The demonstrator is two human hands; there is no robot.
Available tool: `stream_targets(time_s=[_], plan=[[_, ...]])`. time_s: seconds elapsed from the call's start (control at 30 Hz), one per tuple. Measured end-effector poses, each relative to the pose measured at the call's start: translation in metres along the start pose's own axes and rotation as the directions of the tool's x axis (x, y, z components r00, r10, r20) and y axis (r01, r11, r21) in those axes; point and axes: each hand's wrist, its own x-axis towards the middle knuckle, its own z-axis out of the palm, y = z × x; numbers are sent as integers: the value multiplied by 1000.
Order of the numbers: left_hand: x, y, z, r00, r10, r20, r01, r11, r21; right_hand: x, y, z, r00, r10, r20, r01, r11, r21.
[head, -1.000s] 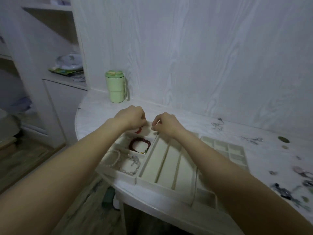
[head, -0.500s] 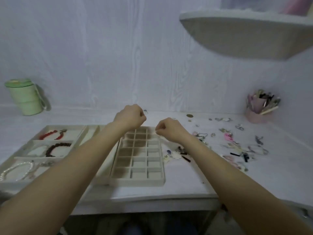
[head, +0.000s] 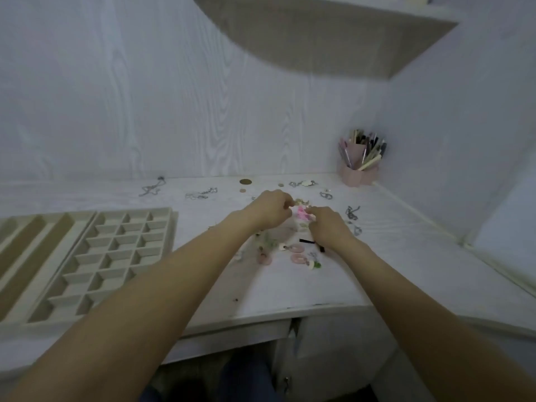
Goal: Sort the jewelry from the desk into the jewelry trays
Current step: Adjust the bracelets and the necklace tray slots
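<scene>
Pink trinket now between my hands; before, both hung over grid tray. Left hand, right hand curled; grip unclear.

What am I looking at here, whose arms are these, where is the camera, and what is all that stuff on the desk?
This is one picture from a camera worn on a person's head, looking forward and down, so the two bare arms are that person's own. The left hand and right hand meet over a pile of small jewelry, fingers curled around a bright pink piece; who actually holds it is unclear. On the white desk lie pink hoop earrings, silver chains and a coin. At left sits a beige grid tray, its visible compartments bare. A pink pen cup stands in the corner.
</scene>
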Motion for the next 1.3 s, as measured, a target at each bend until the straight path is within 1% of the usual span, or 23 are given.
stream_targets(time_s=[0.1,0.17,0.23,0.37,0.43,0.53,0.67,0.77,0.83,0.93,1.0,1.07,1.13,1.2,1.27,1.3], plan=[[23,17,20,991,39,129,-48,997,65,4,27,-8,1000,12,14,-12,1000,10],[37,20,28,987,42,155,-57,994,96,6,42,-12,999,21,27,-22,999,37],[44,16,33,988,26,151,-40,995,89,8,50,-13,999,28,19,-29,998,56],[55,19,40,994,22,110,-26,999,29,9,61,-15,998,36,-51,-31,995,96],[60,26,44,996,28,85,-31,999,42,10,64,-16,997,53,-57,-46,992,117],[65,40,52,996,7,94,-14,997,77,10,67,-19,997,62,-35,-55,983,175],[69,48,62,998,-19,67,14,997,76,11,70,-21,996,69,-61,-43,932,360],[71,45,61,999,-14,49,16,999,-28,12,69,-27,992,91,-91,-33,864,502],[73,42,59,1000,4,15,-3,994,-106,12,66,-33,989,84,-119,2,807,590],[74,41,52,994,27,-108,-57,956,-289,13,61,-41,975,63,-212,84,780,620],[71,42,41,981,46,-186,-112,925,-362,15,57,-44,970,60,-235,100,784,612],[66,42,28,975,55,-214,-134,917,-377,17,52,-45,975,54,-214,92,781,618],[61,41,17,976,52,-210,-136,903,-408,18,47,-44,984,45,-174,78,764,640],[54,39,6,976,23,-215,-128,862,-490,17,38,-44,991,37,-127,60,733,678],[43,35,-8,973,-45,-224,-107,776,-622,14,25,-44,999,19,-44,21,650,759],[37,31,-16,972,-76,-224,-98,731,-676,11,17,-44,1000,-3,4,-1,578,816]])
